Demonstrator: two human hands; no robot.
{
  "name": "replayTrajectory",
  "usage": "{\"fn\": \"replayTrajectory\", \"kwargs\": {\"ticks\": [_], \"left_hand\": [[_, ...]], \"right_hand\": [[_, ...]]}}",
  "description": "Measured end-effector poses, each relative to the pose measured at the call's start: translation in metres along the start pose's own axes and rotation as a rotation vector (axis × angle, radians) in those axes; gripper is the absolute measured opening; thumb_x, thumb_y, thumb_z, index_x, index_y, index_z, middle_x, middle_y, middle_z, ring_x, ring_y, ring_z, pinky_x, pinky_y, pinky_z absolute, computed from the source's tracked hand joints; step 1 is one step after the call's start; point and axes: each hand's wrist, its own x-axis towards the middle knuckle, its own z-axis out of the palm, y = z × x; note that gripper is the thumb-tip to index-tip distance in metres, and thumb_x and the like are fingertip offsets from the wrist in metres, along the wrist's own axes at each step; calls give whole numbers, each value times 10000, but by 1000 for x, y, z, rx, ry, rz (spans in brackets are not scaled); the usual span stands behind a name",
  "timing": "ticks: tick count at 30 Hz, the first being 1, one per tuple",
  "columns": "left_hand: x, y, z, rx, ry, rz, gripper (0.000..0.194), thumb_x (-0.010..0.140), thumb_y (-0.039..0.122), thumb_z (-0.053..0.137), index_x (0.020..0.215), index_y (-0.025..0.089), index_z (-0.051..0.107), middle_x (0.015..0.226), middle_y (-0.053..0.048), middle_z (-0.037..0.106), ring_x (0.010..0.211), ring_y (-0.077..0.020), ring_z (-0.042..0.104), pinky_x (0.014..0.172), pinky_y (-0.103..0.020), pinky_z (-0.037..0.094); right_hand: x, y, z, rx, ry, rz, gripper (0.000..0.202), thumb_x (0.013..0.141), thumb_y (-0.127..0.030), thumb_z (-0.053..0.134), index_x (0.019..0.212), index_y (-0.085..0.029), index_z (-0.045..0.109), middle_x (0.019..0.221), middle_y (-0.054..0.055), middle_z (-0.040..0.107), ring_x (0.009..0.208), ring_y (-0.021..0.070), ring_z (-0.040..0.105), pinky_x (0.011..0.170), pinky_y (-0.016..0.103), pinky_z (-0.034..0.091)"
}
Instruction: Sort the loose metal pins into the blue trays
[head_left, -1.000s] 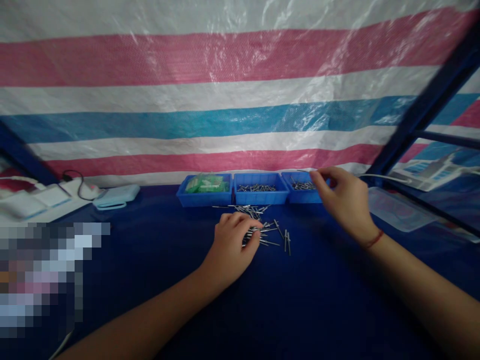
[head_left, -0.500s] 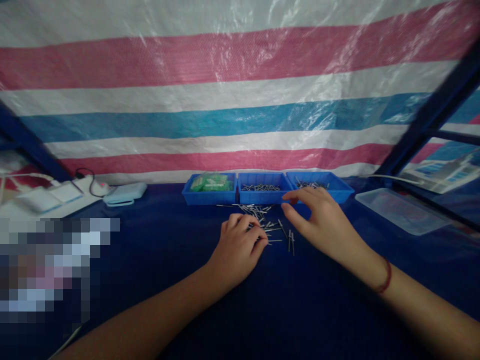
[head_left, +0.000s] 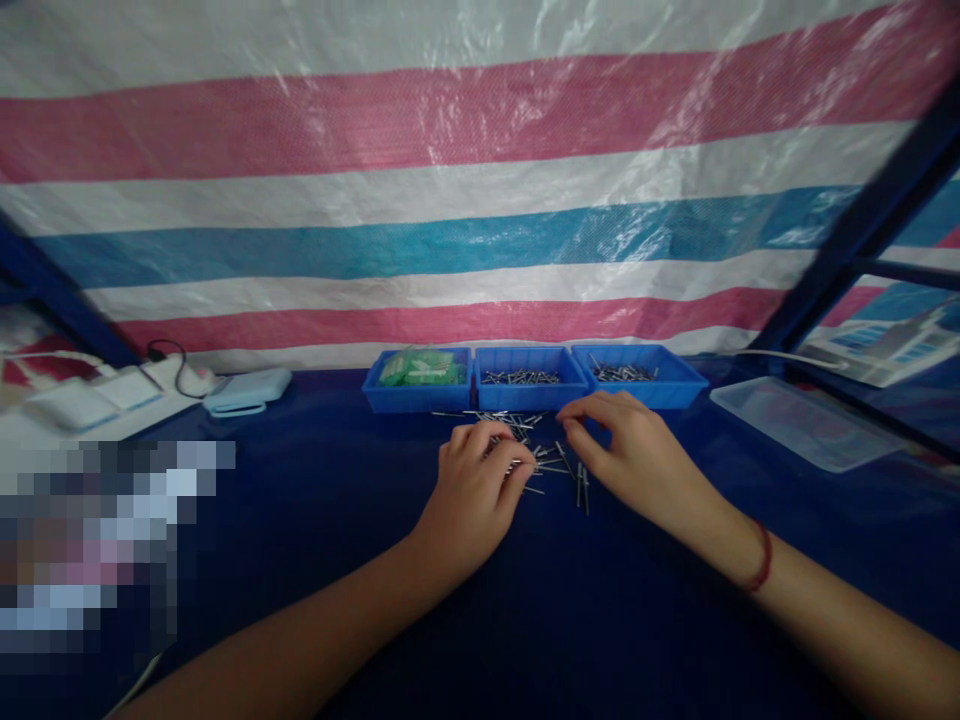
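Over a loose pile of silver blind rivets [head_left: 551,460], my left hand [head_left: 476,475] is curled with thumb and forefinger drawn together. Some rivets show between its fingers; the palm side is hidden. My right hand [head_left: 626,440], with a dark red cord at the wrist, hovers just right of the pile. Its thumb and forefinger form a loose curve with a small gap at the tips, and no rivet shows between them. Behind the hands, the middle blue bin [head_left: 531,397] and the right blue bin [head_left: 645,395] both contain rivets.
The left blue bin [head_left: 420,400] contains green plastic packets [head_left: 421,367]. A clear plastic lid [head_left: 810,425] lies at the right. At the left are a light blue case [head_left: 247,390] and a white power strip [head_left: 124,395]. A striped sheet [head_left: 480,240] hangs behind.
My right hand has moved left and down, away from the right bin's front, and its thumb and forefinger have come closer together. My left hand stays nearly in place over the rivets.
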Motion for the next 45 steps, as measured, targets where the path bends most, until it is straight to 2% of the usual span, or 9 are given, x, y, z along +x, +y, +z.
{"fn": "replayTrajectory", "kwargs": {"ticks": [6, 13, 19, 27, 36, 45], "left_hand": [[3, -8, 0, -181, 141, -80, 101, 890, 186, 484, 905, 217, 580, 992, -39, 541, 989, -211, 479, 890, -407, 379], [3, -11, -1, -272, 163, -64, 106, 901, 198, 463, 895, 208, 568, 969, -39, 542, 984, -198, 488, 896, -387, 389], [4, -8, -2, -310, 136, -12, 103, 897, 183, 460, 888, 208, 559, 956, -41, 547, 975, -191, 502, 890, -371, 402], [3, -4, -4, -383, 97, 28, 120, 896, 214, 475, 969, 215, 571, 1022, -56, 533, 1031, -190, 494, 939, -379, 387], [4, -4, -5, -407, 92, 53, 100, 904, 199, 461, 917, 210, 560, 968, -43, 538, 971, -177, 518, 887, -357, 411], [4, -5, -4, -392, 121, 40, 69, 876, 178, 509, 921, 214, 545, 955, -31, 557, 936, -175, 531, 833, -336, 422]], "right_hand": [[-4, -11, 4, 303, -84, 1, 135, 773, -168, 560, 845, -214, 664, 825, 16, 690, 685, 147, 608, 607, 285, 481], [-6, -21, 2, 413, -70, 26, 82, 783, -213, 602, 830, -210, 669, 796, 12, 686, 667, 133, 598, 587, 266, 470], [-6, -20, 5, 431, -13, 6, 76, 796, -246, 597, 816, -204, 657, 768, 13, 669, 632, 127, 577, 568, 264, 466], [-7, -22, 2, 444, -39, -8, 86, 809, -242, 584, 835, -204, 656, 756, 17, 654, 634, 128, 569, 560, 262, 453], [-7, -24, 0, 481, -49, -2, 112, 817, -246, 572, 848, -195, 666, 783, 27, 652, 666, 132, 580, 563, 261, 445], [-8, -23, 1, 453, 5, -7, 79, 803, -213, 584, 834, -190, 653, 728, 4, 616, 605, 111, 538, 545, 249, 430]]}}
